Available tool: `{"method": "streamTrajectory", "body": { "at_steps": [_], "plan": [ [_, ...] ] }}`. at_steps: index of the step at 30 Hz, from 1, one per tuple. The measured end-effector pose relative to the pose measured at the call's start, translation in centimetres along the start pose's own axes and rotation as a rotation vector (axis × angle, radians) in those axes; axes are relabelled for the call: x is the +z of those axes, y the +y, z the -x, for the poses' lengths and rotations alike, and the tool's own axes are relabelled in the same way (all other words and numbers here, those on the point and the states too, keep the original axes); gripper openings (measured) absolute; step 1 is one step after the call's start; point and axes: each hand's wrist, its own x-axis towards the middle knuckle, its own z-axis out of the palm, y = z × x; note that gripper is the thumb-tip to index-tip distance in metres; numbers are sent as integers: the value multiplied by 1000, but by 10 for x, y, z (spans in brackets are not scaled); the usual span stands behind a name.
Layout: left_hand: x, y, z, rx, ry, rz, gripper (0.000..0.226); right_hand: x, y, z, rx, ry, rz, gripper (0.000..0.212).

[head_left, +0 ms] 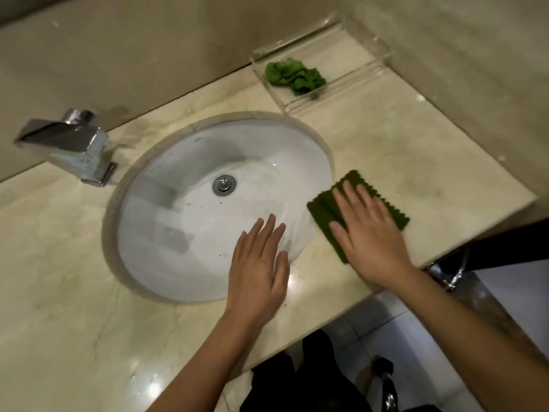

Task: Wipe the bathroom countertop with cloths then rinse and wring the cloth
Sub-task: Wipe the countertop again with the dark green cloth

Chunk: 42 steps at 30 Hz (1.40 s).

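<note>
A dark green cloth [323, 208] lies flat on the beige marble countertop [416, 150], just right of the sink. My right hand [370, 233] presses flat on top of it, fingers spread. My left hand [258, 263] hovers with fingers apart over the near right rim of the white oval sink [184, 233] and holds nothing. A second, lighter green cloth [294, 74] lies crumpled in a clear tray at the back right.
A chrome faucet [74, 144] stands at the back left of the sink. The clear acrylic tray [353, 75] sits in the back right corner against the wall. The counter's right edge drops off near the cloth; chrome pipework [454, 272] shows below.
</note>
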Motion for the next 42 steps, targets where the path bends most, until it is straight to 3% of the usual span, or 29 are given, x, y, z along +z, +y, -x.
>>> {"method": "streamTrajectory", "body": {
  "at_steps": [4,9,12,18,22,25,30,33,37,39,42],
  "plan": [
    [10,21,-29,55,-7,23,48,-3,19,41,-143,-25,41,58],
    [18,35,-48,111,-23,2,46,-22,90,24,115,32,20,65],
    [27,44,-59,137,-38,8,46,-22,81,-17,247,52,3,67],
    [29,44,-92,191,-60,48,49,-13,59,29,85,-10,-9,56],
    [21,24,-113,279,-59,78,53,-31,112,3,339,57,-45,67],
    [23,16,-132,352,-78,76,52,-38,112,-44,511,65,-107,65],
    [29,26,-155,376,-114,123,56,-23,59,-4,232,17,-77,57],
    [31,32,-169,409,-129,109,58,-32,89,16,328,-44,-76,56],
    [35,37,-192,412,-79,81,61,-42,127,-36,515,75,-74,70],
    [40,44,-203,401,-76,39,67,-43,120,-56,488,59,-79,65],
    [49,54,-214,349,-140,-19,83,-36,98,-33,303,-24,-67,59]
  ]
}}
